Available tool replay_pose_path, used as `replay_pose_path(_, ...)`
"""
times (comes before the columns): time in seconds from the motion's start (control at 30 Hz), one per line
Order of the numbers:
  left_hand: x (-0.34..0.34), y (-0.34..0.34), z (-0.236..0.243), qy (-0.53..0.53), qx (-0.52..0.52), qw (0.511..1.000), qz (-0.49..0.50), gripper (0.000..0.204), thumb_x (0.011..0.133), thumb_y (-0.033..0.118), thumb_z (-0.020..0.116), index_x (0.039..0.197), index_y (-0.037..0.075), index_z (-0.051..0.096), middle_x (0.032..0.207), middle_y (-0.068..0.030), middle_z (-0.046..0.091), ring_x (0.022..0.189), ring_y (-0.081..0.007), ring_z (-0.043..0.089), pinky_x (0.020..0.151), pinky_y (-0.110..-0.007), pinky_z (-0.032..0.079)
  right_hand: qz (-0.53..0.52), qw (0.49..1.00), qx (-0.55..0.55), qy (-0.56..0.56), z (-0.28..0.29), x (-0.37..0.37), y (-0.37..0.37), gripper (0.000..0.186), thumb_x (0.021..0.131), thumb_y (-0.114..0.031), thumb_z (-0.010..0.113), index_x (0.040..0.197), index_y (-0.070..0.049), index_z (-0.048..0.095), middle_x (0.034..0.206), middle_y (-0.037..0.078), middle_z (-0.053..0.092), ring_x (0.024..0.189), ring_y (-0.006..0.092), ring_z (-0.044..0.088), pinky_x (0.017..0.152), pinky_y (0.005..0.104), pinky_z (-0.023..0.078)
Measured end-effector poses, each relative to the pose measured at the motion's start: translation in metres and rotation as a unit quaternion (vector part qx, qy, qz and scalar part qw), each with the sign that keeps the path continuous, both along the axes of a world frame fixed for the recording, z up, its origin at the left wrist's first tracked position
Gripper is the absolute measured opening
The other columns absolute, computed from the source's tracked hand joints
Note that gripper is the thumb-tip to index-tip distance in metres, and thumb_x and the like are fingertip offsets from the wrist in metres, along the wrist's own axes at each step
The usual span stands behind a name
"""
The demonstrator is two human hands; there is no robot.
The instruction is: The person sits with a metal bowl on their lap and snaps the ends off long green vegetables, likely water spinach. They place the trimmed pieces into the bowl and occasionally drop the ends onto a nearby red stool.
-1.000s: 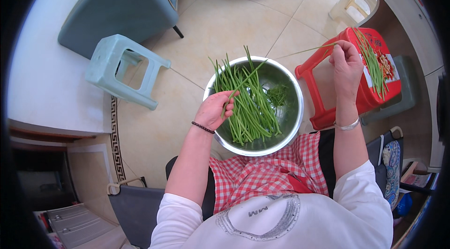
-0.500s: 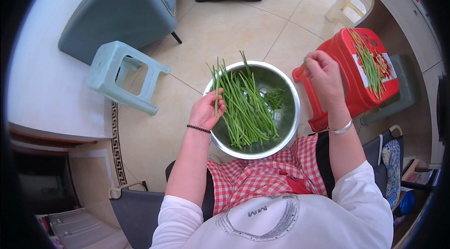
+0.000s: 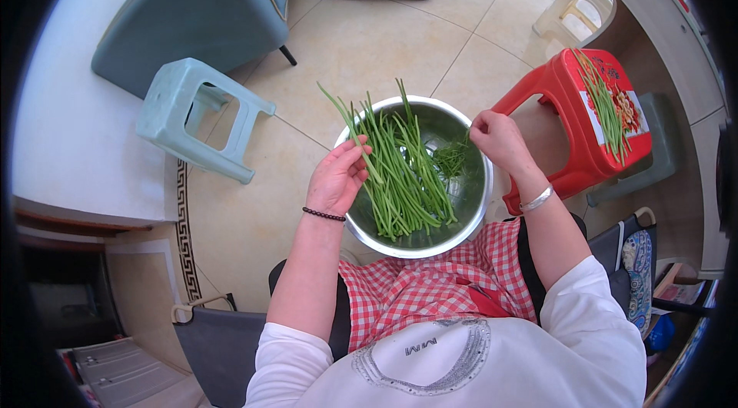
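Head view, 2 hands at a steel bowl of green stems. The left hand grasps 1 slender stem between thumb and fingers at the left rim, its tip projecting beyond the bowl. The right hand has its fingertips pinched together at the right rim, near the short trimmings; whether they enclose anything cannot be told. Likely faults: scraps could miss the bowl if released outside the rim; long stems overhanging the far edge could slide out if nudged; trimmings could mix with stems, sharing 1 bowl; stalks on the red stool could roll off if bumped.
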State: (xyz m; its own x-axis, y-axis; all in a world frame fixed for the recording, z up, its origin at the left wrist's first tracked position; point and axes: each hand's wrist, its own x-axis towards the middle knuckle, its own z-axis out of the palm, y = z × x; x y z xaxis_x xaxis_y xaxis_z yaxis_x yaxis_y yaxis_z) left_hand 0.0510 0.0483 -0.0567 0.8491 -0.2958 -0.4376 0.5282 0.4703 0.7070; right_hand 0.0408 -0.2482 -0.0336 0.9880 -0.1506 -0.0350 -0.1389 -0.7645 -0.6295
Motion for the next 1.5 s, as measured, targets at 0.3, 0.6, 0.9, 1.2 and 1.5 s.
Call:
replay_pose_path(0.3, -0.005, -0.006, 0.000, 0.005, -0.098, 0.995, -0.026, 0.023, 0.091, 0.012, 0.056, 0.113, 0.004, 0.057, 0.093, -0.0019, 0.062, 0.079, -0.0098, 0.058, 0.070, -0.024, 0.049, 0.093, 0.974, -0.201, 0.054, -0.004, -0.012, 0.024, 0.018, 0.082, -0.018, 0.060, 0.095, -0.007, 0.065, 0.086, 0.013, 0.065, 0.081, 0.0290, 0.064, 0.072, 0.0427, 0.050)
replay_pose_path(0.6, -0.013, -0.017, 0.007, -0.010, -0.106, 0.994, -0.021, 0.022, 0.092, 0.012, 0.055, 0.113, 0.004, 0.056, 0.097, -0.0035, 0.062, 0.088, -0.0138, 0.060, 0.082, -0.030, 0.052, 0.234, 0.937, 0.067, -0.249, 0.022, -0.051, 0.078, 0.013, 0.073, -0.005, 0.068, 0.086, -0.004, 0.065, 0.079, 0.009, 0.063, 0.069, 0.0269, 0.062, 0.060, 0.0346, 0.050)
replay_pose_path(0.9, -0.016, -0.021, 0.009, -0.034, -0.078, 0.996, -0.031, 0.022, 0.091, 0.012, 0.056, 0.112, 0.004, 0.057, 0.093, -0.0050, 0.063, 0.086, -0.0149, 0.061, 0.081, -0.030, 0.052, 0.234, 0.928, 0.036, -0.287, 0.021, -0.054, 0.082, 0.009, 0.073, -0.004, 0.067, 0.081, -0.004, 0.065, 0.076, 0.008, 0.063, 0.066, 0.0256, 0.061, 0.060, 0.0350, 0.049)
replay_pose_path(1.2, -0.018, -0.024, 0.011, -0.093, -0.020, 0.995, -0.019, 0.019, 0.091, 0.011, 0.056, 0.109, 0.003, 0.058, 0.093, -0.0037, 0.062, 0.084, -0.0133, 0.062, 0.077, -0.028, 0.053, 0.244, 0.928, 0.020, -0.281, 0.021, -0.055, 0.083, 0.007, 0.072, -0.005, 0.067, 0.079, -0.005, 0.064, 0.074, 0.007, 0.062, 0.066, 0.0246, 0.061, 0.060, 0.0347, 0.049)
replay_pose_path(1.5, -0.022, -0.028, 0.019, -0.082, 0.014, 0.996, -0.043, 0.020, 0.092, 0.010, 0.056, 0.110, 0.001, 0.057, 0.092, -0.0032, 0.062, 0.084, -0.0132, 0.062, 0.076, -0.027, 0.053, 0.253, 0.915, -0.027, -0.313, 0.019, -0.054, 0.084, 0.011, 0.067, -0.006, 0.067, 0.074, -0.007, 0.059, 0.068, 0.005, 0.059, 0.061, 0.0226, 0.060, 0.056, 0.0344, 0.047)
